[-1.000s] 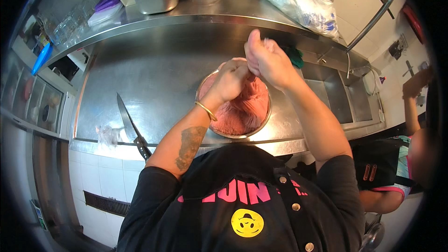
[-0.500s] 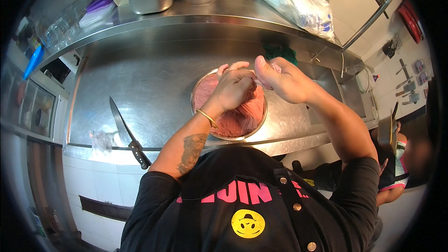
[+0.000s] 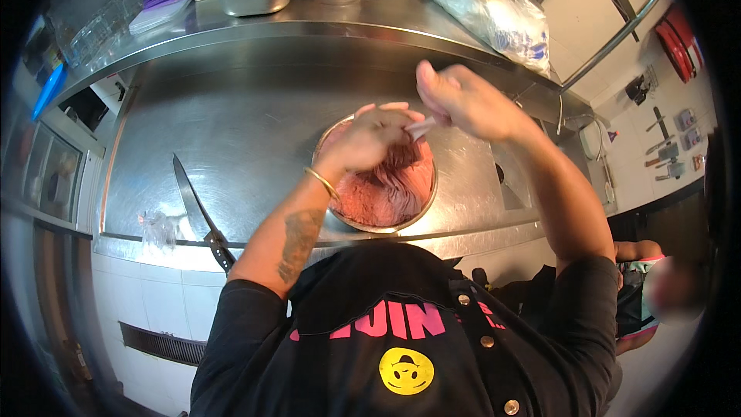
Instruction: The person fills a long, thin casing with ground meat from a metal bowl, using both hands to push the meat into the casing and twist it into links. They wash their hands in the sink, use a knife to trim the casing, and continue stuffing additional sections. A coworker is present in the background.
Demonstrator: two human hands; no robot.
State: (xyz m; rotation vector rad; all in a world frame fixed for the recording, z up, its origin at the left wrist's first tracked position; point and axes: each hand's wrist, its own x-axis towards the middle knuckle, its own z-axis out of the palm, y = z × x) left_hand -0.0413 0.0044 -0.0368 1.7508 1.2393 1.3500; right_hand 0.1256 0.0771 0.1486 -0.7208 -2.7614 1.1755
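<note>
A round metal bowl (image 3: 434,193) holds a mass of pink minced meat (image 3: 378,193). Over the bowl's far side is my left hand (image 3: 370,139), blurred by motion, with some fingers stretched forward and the others closed around one end of a pale, thin strip (image 3: 421,129). My right hand (image 3: 471,104) is raised beyond the bowl's right rim, thumb up and fingers curled onto the strip's other end. The strip spans the short gap between both hands; what it is made of, I cannot make out.
A large knife (image 3: 197,205) lies left of the bowl, its handle over the counter's front edge. Beside it sits a crumpled clear plastic bag (image 3: 158,230). A shelf (image 3: 370,25) with containers and a bag (image 3: 494,15) runs behind. Someone (image 3: 641,293) is at the right.
My right hand has moved up and slightly away from the left, so the pale strip now shows between them. My left hand has shifted a little left. The whole view has shifted slightly.
</note>
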